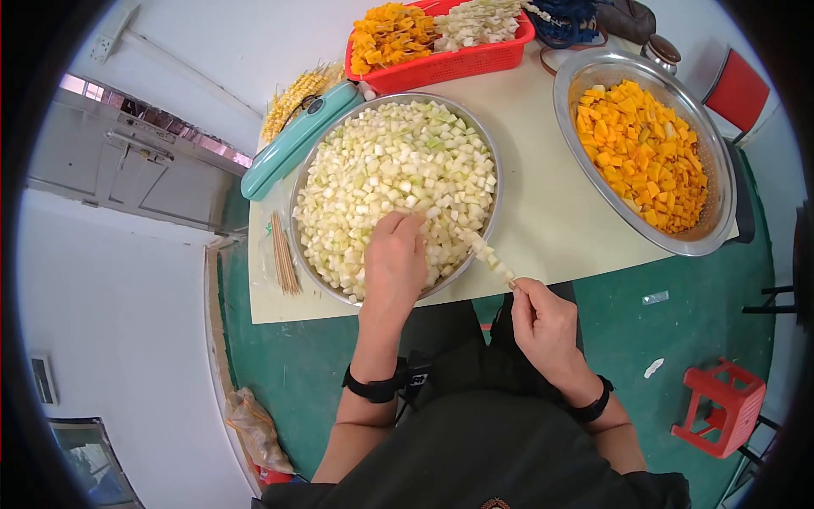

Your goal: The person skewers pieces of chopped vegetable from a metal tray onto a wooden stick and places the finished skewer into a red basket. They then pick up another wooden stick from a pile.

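A wide metal bowl [498, 182] heaped with pale green-white vegetable cubes [398, 161] stands at the table's front edge. My left hand [394, 263] rests over the near part of the heap, its fingers curled together among the cubes. What is between those fingertips, if anything, is hidden. My right hand [547, 327] is just off the table edge, thumb and fingers pinching the near end of a skewer [489, 255]. Several pale cubes are threaded on it, and it tilts up to the left over the bowl's rim.
Bare wooden skewers [282, 254] lie left of the bowl, near a teal bag sealer [301, 140]. Behind stands a red basket [449, 69] of orange and white skewered pieces. A steel basin [710, 239] of orange cubes sits right. On the floor is a red stool [721, 407].
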Demonstrator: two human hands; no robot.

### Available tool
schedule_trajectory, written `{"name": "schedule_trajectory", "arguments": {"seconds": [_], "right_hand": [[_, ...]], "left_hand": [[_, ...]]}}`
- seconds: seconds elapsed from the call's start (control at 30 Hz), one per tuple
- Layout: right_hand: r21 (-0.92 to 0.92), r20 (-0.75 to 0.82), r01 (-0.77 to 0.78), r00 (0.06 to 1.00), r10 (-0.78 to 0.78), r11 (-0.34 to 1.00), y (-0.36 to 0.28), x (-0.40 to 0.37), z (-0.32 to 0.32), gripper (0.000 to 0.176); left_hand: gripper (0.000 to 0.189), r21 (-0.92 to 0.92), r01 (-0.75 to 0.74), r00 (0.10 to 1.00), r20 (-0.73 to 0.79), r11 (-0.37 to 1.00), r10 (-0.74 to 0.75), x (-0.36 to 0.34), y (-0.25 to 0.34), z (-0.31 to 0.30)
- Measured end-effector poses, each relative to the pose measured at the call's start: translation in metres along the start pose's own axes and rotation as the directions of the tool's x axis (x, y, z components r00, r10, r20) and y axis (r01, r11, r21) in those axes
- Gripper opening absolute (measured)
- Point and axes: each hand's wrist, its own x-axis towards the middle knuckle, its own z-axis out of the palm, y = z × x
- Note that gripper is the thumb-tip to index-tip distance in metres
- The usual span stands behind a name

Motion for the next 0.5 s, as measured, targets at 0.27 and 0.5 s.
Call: {"name": "schedule_trajectory", "arguments": {"seconds": [0.27,0.5], "right_hand": [[0.077,0.072,0.064,0.995,-0.07,0.995,-0.003,0.0,-0.003,0.007],[0.098,0.079,0.105,0.99,-0.113,0.99,-0.005,0.0,-0.002,0.007]], "left_hand": [[0.019,-0.647,0.344,0.915,0.067,0.68,-0.399,-0.002,-0.001,-0.005],[0.024,-0.89,0.331,0.887,0.18,0.314,-0.425,-0.005,-0.008,-0.008]]}}
